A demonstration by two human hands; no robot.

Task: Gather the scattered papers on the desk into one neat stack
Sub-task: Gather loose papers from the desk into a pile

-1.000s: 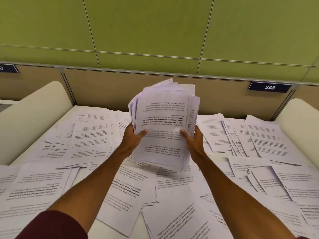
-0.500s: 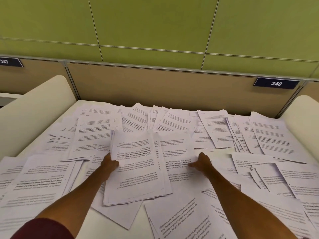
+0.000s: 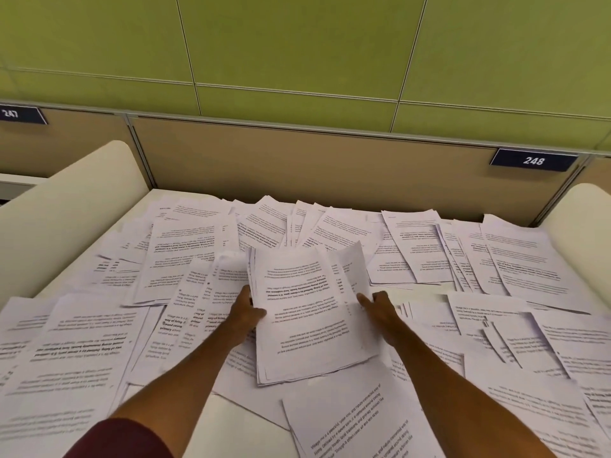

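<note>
Starting at the upper left of the frame, a dark blue label (image 3: 20,114) reads "247" in white. It is fixed to a tan partition (image 3: 314,163) that runs across the picture beneath green wall panels (image 3: 297,44). Below that label a cream divider (image 3: 66,206) rises along the left edge of the white desk (image 3: 238,421).

Loose sheets (image 3: 76,342) of printed paper cover the left part of the desk, overlapping at many angles. Most have their text upside down to the camera, and their bold lines are too blurred to read. At the lower left a dark red sleeve (image 3: 122,439) ends above a bare forearm. Just left of centre, a few sheets show "Village life is a" at the start of a paragraph.

The left hand (image 3: 246,314) grips the left edge of a stack (image 3: 307,319), its thumb laid on the top page. The stack is in the centre of the frame, over the loose sheets. Its edges are uneven, and one sheet curls up at its upper right corner. Whether its near end rests on the papers below cannot be told. The right hand (image 3: 380,309) holds the stack's right edge, so the two hands are apart, one clamped on each side.

At the bottom centre a slanted page (image 3: 357,424) begins "Village life is a peaceful". The loose sheets carry on across the right of the desk. At the upper right a second label (image 3: 534,161) reads "248", above another cream divider (image 3: 585,219).
</note>
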